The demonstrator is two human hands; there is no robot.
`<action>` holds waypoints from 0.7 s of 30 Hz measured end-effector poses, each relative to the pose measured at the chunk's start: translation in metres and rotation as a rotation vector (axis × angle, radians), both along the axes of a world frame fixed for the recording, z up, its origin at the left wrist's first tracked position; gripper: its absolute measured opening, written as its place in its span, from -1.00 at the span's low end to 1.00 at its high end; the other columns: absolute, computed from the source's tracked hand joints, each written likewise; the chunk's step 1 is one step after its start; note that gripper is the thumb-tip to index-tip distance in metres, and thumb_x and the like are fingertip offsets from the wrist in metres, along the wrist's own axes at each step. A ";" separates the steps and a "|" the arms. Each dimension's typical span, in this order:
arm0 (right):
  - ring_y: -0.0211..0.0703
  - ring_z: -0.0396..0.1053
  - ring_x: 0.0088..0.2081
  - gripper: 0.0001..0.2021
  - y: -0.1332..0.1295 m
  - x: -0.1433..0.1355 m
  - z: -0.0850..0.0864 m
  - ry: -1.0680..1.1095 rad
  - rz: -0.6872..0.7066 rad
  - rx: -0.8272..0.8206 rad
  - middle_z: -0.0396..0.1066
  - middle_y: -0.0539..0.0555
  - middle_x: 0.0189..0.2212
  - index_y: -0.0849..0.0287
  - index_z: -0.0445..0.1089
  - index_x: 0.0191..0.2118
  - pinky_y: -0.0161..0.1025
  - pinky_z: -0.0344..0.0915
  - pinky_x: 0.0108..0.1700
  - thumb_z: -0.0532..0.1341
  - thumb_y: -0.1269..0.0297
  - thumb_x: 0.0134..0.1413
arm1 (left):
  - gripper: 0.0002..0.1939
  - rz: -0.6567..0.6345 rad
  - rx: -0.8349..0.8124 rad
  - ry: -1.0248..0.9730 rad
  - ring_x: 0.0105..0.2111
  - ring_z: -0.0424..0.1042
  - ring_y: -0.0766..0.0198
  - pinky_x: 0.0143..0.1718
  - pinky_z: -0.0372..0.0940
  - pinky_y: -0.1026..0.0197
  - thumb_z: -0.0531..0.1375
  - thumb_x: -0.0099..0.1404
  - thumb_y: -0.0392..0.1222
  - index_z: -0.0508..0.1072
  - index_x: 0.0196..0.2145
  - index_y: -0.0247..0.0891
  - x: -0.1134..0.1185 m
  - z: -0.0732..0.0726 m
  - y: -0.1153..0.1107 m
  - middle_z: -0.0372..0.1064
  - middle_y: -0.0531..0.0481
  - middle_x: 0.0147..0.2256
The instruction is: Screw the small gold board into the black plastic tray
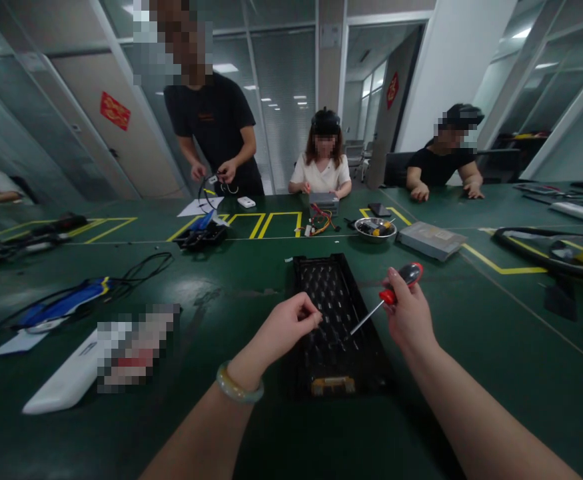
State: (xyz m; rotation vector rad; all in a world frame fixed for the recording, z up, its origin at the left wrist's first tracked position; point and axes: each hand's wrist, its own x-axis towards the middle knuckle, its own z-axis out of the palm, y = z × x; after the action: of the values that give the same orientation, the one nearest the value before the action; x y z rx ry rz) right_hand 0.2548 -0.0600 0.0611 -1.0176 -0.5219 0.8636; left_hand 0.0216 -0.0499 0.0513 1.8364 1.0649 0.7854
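Note:
A black rectangular case (338, 293) with a patterned inside lies on the green table in front of me. Over its left edge is my left hand (291, 325), thumb and fingertips pinched together; anything between them is too small to make out. My right hand (411, 310), right of the case, grips a red and black screwdriver (388, 297). The screwdriver's metal shaft slants down to the left, its tip over the inside of the case. A brown-yellow part (332, 385) sits at the near end of the case.
On the green table (241, 267) lie a metal bowl of parts (375, 230), a grey metal box (431, 240), a white device (71, 380), a blue item with cables (66, 303) and a black tray (201, 235). Several people are across the table, one standing.

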 end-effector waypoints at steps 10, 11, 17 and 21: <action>-0.17 0.50 -0.19 -0.75 -0.037 -0.017 0.009 -1.074 0.303 0.471 0.53 -0.02 -0.24 0.01 0.38 -0.18 -0.17 0.38 -0.09 0.39 0.35 0.03 | -0.69 -0.028 -0.248 -0.499 -0.32 0.44 0.31 -0.19 0.28 0.23 0.37 0.17 -0.14 0.40 -0.19 -0.29 0.010 0.011 -0.006 0.46 0.03 -0.34; -0.17 0.50 -0.20 -0.77 -0.040 -0.018 0.010 -1.188 0.367 0.495 0.53 -0.01 -0.24 -0.01 0.41 -0.16 -0.18 0.38 -0.14 0.36 0.36 0.07 | -0.65 -0.061 -0.262 -0.523 -0.33 0.45 0.31 -0.21 0.28 0.24 0.38 0.15 -0.16 0.38 -0.16 -0.28 0.010 0.011 -0.007 0.46 0.04 -0.35; -0.22 0.49 -0.23 -0.80 -0.041 -0.017 0.015 -1.376 0.426 0.557 0.50 0.00 -0.23 -0.03 0.43 -0.10 -0.24 0.36 -0.23 0.29 0.35 0.16 | -0.51 -0.155 -0.300 -0.534 -0.39 0.44 0.34 -0.33 0.22 0.31 0.41 0.13 -0.20 0.31 -0.05 -0.26 0.008 0.010 -0.007 0.48 0.06 -0.39; -0.22 0.48 -0.22 -0.82 -0.038 -0.014 0.012 -1.440 0.448 0.536 0.50 0.02 -0.22 -0.02 0.43 -0.09 -0.25 0.35 -0.23 0.27 0.31 0.18 | -0.48 -0.158 -0.312 -0.480 -0.43 0.41 0.35 -0.33 0.22 0.30 0.41 0.12 -0.19 0.32 -0.02 -0.24 0.008 0.012 -0.009 0.44 0.11 -0.43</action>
State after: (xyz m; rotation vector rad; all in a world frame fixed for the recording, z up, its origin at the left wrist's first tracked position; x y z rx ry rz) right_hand 0.2410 -0.0983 0.0730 -0.8866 -2.1275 0.1729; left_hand 0.0292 -0.0587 0.0638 1.3567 0.6783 0.8546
